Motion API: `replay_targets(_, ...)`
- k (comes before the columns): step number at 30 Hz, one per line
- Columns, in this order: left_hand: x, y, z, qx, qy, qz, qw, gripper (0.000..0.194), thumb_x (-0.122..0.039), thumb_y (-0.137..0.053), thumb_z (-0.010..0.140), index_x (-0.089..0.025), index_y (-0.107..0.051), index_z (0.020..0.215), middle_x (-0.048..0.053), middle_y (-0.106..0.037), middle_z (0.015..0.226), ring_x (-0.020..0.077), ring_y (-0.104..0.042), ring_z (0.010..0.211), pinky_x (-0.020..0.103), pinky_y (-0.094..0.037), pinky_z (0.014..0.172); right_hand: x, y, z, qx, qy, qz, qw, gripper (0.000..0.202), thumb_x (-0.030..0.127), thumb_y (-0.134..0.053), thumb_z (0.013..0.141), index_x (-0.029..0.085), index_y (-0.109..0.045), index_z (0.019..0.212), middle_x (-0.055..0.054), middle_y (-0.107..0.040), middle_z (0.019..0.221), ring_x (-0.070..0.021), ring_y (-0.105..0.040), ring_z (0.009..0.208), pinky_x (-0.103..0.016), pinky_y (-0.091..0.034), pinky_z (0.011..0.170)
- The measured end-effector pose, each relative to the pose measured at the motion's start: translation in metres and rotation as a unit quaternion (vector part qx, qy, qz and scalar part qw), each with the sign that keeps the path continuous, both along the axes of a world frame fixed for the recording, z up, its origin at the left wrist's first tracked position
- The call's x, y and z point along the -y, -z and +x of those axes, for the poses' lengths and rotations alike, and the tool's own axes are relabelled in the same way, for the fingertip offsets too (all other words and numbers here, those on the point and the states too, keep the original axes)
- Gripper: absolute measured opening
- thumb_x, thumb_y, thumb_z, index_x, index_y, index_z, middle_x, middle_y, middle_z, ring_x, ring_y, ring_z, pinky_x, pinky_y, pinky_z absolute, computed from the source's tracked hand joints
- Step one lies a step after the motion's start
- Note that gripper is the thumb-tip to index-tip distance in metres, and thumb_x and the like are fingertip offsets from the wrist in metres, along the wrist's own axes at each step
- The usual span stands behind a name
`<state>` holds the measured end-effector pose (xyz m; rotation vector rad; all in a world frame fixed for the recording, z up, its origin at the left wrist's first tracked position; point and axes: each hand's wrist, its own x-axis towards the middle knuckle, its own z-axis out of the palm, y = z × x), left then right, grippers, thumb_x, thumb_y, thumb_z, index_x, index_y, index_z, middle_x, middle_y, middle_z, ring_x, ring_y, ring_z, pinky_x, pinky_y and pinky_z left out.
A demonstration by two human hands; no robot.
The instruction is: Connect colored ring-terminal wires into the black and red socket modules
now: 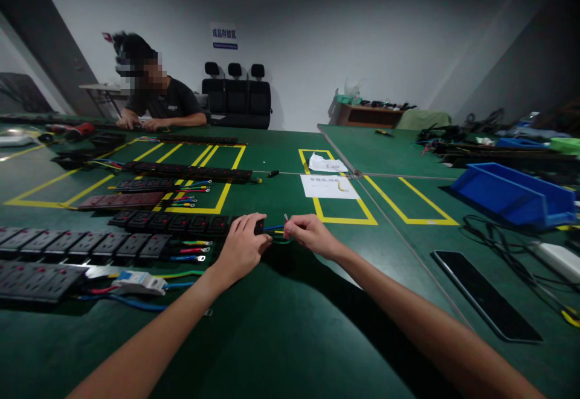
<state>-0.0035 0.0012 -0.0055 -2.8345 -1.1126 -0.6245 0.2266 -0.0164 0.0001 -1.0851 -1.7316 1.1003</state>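
My left hand [244, 245] is wrapped over the right end of a black socket strip [181, 223] lying on the green table [290, 338]. Blue, yellow and green wires [274, 230] come out of that end, between my two hands. With its fingertips pinched together, my right hand [308, 233] holds a wire whose small metal ring terminal [286, 217] sticks up above the fingers. Nearer to me, on the left, lie more black socket strips [95, 245] with coloured wires ending in ring terminals [199, 258].
A person [158, 100] works across the table at the far left. A blue bin [512, 196], black cables [502, 236] and a phone [484, 293] lie at the right. Paper sheets [324, 187] rest near yellow tape outlines. A white breaker [140, 282] sits at the left.
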Motion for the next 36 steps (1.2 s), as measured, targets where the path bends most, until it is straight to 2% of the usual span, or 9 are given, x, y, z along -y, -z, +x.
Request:
replay_targets(4, 0.0, 0.001, 0.001, -0.004, 0.003, 0.013, 1.0, 0.016, -0.023, -0.066, 0.094, -0.027, -0.08, 0.098, 0.011, -0.055, 0.142, 0.0327, -0.048, 0.134, 0.056, -0.039, 0.112, 0.001, 0.007, 0.002, 0.043, 0.026, 0.01, 0.999, 0.057, 0.069, -0.058, 0.089, 0.016, -0.069, 0.07, 0.002, -0.051, 0.055, -0.01, -0.042, 0.052, -0.023, -0.028, 0.048)
replay_targets(8, -0.001, -0.001, -0.002, -0.008, 0.006, 0.01, 1.0, 0.019, -0.023, -0.066, 0.094, -0.027, -0.078, 0.107, 0.011, -0.055, 0.143, 0.0323, -0.048, 0.135, 0.054, -0.039, 0.113, -0.001, 0.007, 0.006, -0.017, 0.058, -0.079, 0.995, 0.057, 0.071, -0.061, 0.086, 0.016, -0.066, 0.073, 0.004, -0.049, 0.054, -0.0086, -0.04, 0.045, -0.022, -0.03, 0.043)
replay_targets(14, -0.006, -0.006, -0.013, -0.008, 0.023, -0.013, 1.0, 0.071, -0.029, -0.067, 0.092, -0.031, -0.038, 0.157, 0.013, -0.05, 0.149, 0.0311, -0.048, 0.137, 0.051, -0.041, 0.112, 0.002, -0.002, 0.011, -0.24, 0.044, -0.136, 0.96, 0.047, 0.063, -0.074, 0.082, 0.018, -0.069, 0.093, -0.006, -0.068, 0.093, -0.0128, -0.061, 0.07, -0.027, -0.053, 0.064)
replay_targets(16, -0.008, -0.004, -0.015, 0.006, -0.003, -0.009, 1.0, 0.076, -0.033, -0.068, 0.091, -0.025, -0.034, 0.158, 0.015, -0.051, 0.149, 0.0327, -0.046, 0.139, 0.052, -0.04, 0.113, 0.003, 0.003, 0.01, -0.209, 0.007, -0.11, 0.972, 0.045, 0.055, -0.079, 0.081, 0.019, -0.069, 0.107, -0.007, -0.07, 0.102, -0.0132, -0.063, 0.074, -0.03, -0.056, 0.07)
replay_targets(20, -0.01, 0.0, -0.016, 0.01, -0.018, -0.015, 1.0, 0.066, -0.037, -0.066, 0.091, -0.022, -0.044, 0.152, 0.013, -0.056, 0.145, 0.0313, -0.049, 0.137, 0.053, -0.033, 0.118, 0.007, 0.013, 0.006, 0.017, -0.025, 0.029, 0.999, 0.031, 0.038, -0.073, 0.089, 0.021, -0.072, 0.115, -0.008, -0.072, 0.107, -0.0189, -0.067, 0.088, -0.036, -0.055, 0.081)
replay_targets(23, -0.01, -0.001, -0.015, 0.004, -0.017, -0.025, 1.0, 0.061, -0.039, -0.065, 0.092, -0.022, -0.048, 0.148, 0.012, -0.056, 0.146, 0.03, -0.05, 0.136, 0.051, -0.032, 0.119, 0.009, 0.009, 0.007, 0.164, -0.03, 0.139, 0.976, 0.02, 0.029, -0.07, 0.092, 0.023, -0.076, 0.11, -0.008, -0.074, 0.106, -0.0213, -0.068, 0.097, -0.038, -0.052, 0.089)
replay_targets(26, -0.011, -0.006, -0.017, -0.01, -0.027, -0.033, 0.999, 0.066, -0.043, -0.065, 0.092, -0.018, -0.047, 0.15, 0.014, -0.054, 0.149, 0.0316, -0.047, 0.14, 0.049, -0.034, 0.118, 0.009, 0.0, 0.011, 0.243, -0.044, 0.195, 0.949, 0.017, 0.03, -0.073, 0.09, 0.023, -0.077, 0.105, -0.007, -0.073, 0.097, -0.0213, -0.068, 0.09, -0.034, -0.051, 0.081)
replay_targets(31, -0.017, -0.016, -0.029, -0.043, -0.03, -0.044, 0.998, 0.07, -0.044, -0.067, 0.088, -0.019, -0.047, 0.15, 0.013, -0.057, 0.145, 0.0333, -0.05, 0.135, 0.05, -0.036, 0.113, 0.007, -0.004, 0.01, 0.212, 0.021, 0.201, 0.956, 0.02, 0.037, -0.067, 0.095, 0.021, -0.077, 0.091, -0.006, -0.073, 0.085, -0.0189, -0.066, 0.077, -0.03, -0.047, 0.071)
replay_targets(36, -0.022, -0.016, -0.034, -0.054, -0.026, -0.051, 0.997, 0.061, -0.039, -0.064, 0.092, -0.019, -0.05, 0.148, 0.012, -0.061, 0.138, 0.0305, -0.054, 0.126, 0.046, -0.038, 0.108, 0.009, -0.001, -0.003, 0.128, 0.08, 0.137, 0.979, 0.035, 0.047, -0.057, 0.098, 0.017, -0.072, 0.088, -0.001, -0.063, 0.067, -0.0143, -0.054, 0.059, -0.026, -0.038, 0.056)
